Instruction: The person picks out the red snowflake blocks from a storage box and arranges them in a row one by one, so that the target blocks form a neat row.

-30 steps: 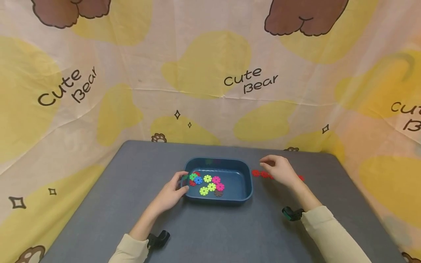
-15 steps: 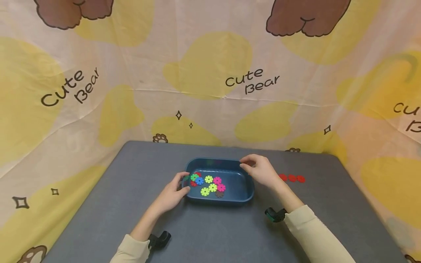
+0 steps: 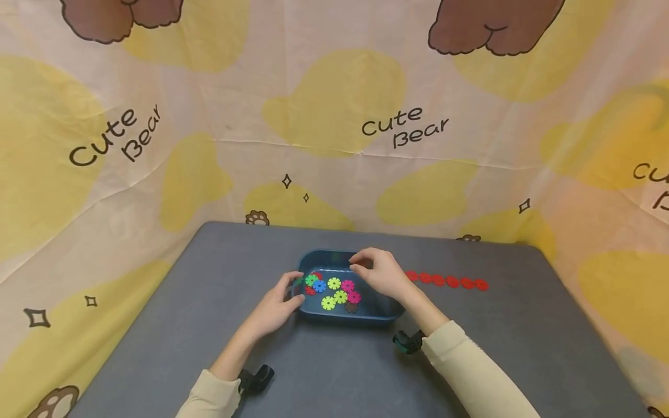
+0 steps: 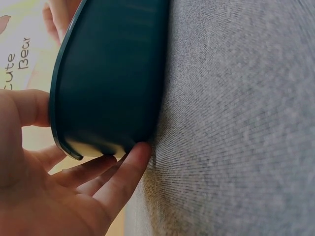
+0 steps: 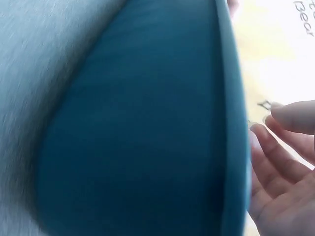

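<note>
A dark blue rectangular bin [image 3: 340, 317] sits on the table with notched plastic discs in its left and middle part: green [image 3: 311, 280], blue [image 3: 319, 285], yellow-green [image 3: 328, 303], pink [image 3: 347, 285], brown [image 3: 352, 308] and partly covered red ones. At its left end my left hand [image 3: 273, 306] grips the bin, thumb at the rim and fingertips against the outer wall [image 4: 108, 73] in the left wrist view. My right hand [image 3: 384, 274] hovers over the bin's right half, fingers loosely bent and no disc visible between them; the right wrist view shows the hand [image 5: 288, 172] beyond the rim.
Several red notched discs [image 3: 438, 280] lie in a row on the grey table [image 3: 334, 371], right of the bin. A printed cloth [image 3: 324, 197] hangs behind the table and along both sides. Each wrist wears a black camera mount [image 3: 407, 342].
My right hand has moved left from above the red row, across the bin's right rim, to over its inside, uncovering the row. My left hand stays on the bin's left end.
</note>
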Demonstrator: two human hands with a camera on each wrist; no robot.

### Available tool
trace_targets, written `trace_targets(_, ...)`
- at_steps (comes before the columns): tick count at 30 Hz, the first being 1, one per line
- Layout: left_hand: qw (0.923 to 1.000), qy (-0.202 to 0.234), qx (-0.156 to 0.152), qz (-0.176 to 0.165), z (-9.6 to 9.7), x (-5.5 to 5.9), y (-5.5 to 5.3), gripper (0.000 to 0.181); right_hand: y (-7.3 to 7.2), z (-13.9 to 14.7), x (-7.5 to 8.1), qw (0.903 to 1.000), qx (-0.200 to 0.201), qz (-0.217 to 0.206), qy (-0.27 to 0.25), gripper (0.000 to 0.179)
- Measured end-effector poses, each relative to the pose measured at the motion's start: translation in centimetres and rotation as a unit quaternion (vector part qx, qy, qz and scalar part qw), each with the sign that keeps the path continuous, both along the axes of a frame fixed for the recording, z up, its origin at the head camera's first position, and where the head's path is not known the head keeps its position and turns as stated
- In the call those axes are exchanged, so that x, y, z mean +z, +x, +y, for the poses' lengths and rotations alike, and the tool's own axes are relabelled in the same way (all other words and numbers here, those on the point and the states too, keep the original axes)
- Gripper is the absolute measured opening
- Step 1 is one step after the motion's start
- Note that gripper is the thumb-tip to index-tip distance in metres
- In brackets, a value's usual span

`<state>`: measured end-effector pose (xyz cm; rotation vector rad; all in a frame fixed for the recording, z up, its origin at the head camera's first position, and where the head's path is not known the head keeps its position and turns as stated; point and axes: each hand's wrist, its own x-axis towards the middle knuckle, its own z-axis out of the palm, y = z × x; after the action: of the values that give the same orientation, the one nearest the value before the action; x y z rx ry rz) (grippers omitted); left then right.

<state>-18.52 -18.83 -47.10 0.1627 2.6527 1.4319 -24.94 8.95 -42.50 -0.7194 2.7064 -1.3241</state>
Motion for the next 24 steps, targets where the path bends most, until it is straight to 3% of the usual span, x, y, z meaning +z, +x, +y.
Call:
trace_targets(11,1.0000,-0.001,-0.001,0.002,-0.1,-0.1,-0.2,0.051,-0.4,-4.0,-0.7,0.9991,0.036,-0.022,0.003,0.019)
trace_targets(24,0.9999,0.005,-0.012,0.007,-0.3,0.0,-0.1,0.050,-0.8,-7.6,-2.2,0.9932,0.100,-0.040,0.043,0.019)
